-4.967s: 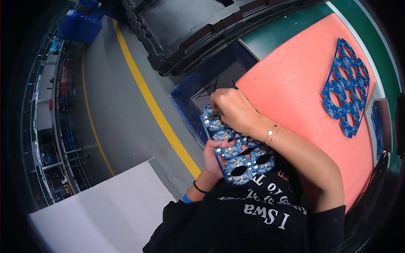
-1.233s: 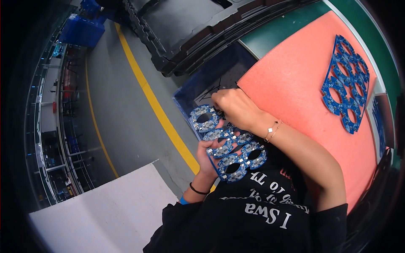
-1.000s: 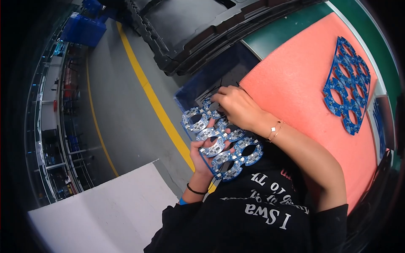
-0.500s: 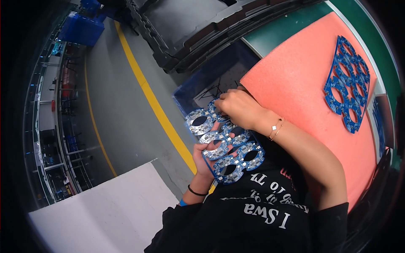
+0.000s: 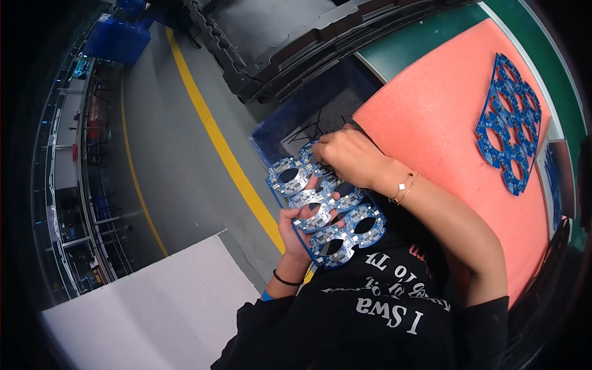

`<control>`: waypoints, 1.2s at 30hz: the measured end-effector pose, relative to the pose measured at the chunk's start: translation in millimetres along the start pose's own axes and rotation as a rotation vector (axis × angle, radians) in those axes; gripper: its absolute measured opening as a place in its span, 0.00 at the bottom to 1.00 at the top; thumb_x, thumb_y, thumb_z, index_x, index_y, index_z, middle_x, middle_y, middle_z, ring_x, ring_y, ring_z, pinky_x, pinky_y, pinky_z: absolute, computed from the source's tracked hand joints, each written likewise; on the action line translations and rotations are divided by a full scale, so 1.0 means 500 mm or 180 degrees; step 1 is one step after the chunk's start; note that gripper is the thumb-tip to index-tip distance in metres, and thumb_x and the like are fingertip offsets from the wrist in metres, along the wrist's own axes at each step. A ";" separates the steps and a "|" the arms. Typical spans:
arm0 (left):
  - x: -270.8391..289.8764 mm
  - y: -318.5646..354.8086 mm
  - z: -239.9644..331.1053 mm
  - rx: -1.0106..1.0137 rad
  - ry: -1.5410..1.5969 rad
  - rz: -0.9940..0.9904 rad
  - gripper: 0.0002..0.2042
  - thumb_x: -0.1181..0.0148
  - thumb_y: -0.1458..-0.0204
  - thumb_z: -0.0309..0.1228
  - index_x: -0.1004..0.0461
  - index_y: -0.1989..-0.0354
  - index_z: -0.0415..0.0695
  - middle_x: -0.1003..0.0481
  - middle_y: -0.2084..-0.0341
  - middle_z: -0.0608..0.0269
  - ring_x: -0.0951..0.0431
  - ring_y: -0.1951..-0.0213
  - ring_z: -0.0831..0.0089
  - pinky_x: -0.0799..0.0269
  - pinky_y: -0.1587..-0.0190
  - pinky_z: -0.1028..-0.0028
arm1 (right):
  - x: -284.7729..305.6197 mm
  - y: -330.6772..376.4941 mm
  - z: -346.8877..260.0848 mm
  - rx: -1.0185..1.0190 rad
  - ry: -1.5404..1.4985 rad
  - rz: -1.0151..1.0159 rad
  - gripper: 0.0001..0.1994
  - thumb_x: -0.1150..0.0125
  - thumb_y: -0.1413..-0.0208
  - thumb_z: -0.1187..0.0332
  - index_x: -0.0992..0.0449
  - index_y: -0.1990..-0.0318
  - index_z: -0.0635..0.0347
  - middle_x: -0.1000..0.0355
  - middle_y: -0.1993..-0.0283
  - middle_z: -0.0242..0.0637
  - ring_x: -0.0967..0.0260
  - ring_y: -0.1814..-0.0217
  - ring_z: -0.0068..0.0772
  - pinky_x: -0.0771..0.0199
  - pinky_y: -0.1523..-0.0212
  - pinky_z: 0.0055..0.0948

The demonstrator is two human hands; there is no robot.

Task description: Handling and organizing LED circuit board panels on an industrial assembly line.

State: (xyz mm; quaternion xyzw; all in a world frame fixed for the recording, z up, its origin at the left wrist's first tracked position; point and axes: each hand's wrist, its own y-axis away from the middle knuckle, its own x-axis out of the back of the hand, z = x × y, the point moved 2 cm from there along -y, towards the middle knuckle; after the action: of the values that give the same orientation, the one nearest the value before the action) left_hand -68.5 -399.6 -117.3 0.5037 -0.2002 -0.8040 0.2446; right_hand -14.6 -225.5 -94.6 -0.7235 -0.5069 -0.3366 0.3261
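Observation:
A blue circuit board panel [image 5: 349,237] with several large oval holes and many small parts hangs tilted in front of my body. My left hand [image 5: 295,237] is closed on its left edge, thumb on the edge and fingers behind, showing through the gaps. At the panel's far end, my right hand [image 5: 351,154] is curled with the fingers pinched over the board. Its fingertips, and exactly what they pinch there, are hidden. Beneath the far end is a blue bin [image 5: 264,137] with thin dark strips [image 5: 306,131] lying in it.
To the right, a pink foam mat [image 5: 431,105] on a green table bears a second blue circuit board panel [image 5: 510,120]. Black crates [image 5: 246,77] stand at the far side. A white board surface [image 5: 160,302] lies at lower left, and a yellow floor line [image 5: 213,129] runs beyond it.
The panel's far left end has shifted slightly left and tilted a little. Both hands keep their hold with hardly any movement.

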 end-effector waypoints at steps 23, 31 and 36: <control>-0.002 0.017 0.016 -0.0182 -0.0042 0.0145 0.34 0.64 0.57 0.45 0.55 0.37 0.50 0.37 0.51 0.46 0.28 0.63 0.60 0.28 0.61 0.58 | 0.016 -0.007 0.007 0.0052 -0.0433 0.1369 0.09 0.45 0.62 0.82 0.29 0.69 0.65 0.34 0.67 0.43 0.34 0.66 0.47 0.34 0.65 0.37; 0.011 0.018 0.024 -0.0141 0.0179 -0.0381 0.35 0.63 0.57 0.44 0.58 0.36 0.51 0.40 0.50 0.43 0.30 0.61 0.61 0.30 0.58 0.56 | 0.009 -0.004 0.005 -0.0219 -0.0307 0.0541 0.03 0.44 0.59 0.78 0.31 0.73 0.64 0.35 0.69 0.42 0.34 0.66 0.46 0.35 0.65 0.38; 0.016 0.017 0.022 -0.0165 0.0197 -0.0335 0.34 0.64 0.56 0.44 0.57 0.36 0.51 0.40 0.51 0.42 0.29 0.62 0.62 0.29 0.58 0.56 | 0.021 -0.010 -0.001 -0.0587 -0.0849 0.0409 0.04 0.45 0.61 0.80 0.31 0.75 0.65 0.34 0.72 0.43 0.34 0.66 0.47 0.34 0.68 0.39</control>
State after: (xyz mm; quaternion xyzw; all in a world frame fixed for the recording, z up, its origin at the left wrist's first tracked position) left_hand -79.7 -410.1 -113.6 0.5316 -0.1449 -0.8047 0.2210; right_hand -16.5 -219.1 -84.9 -0.8195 -0.4653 -0.2612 0.2091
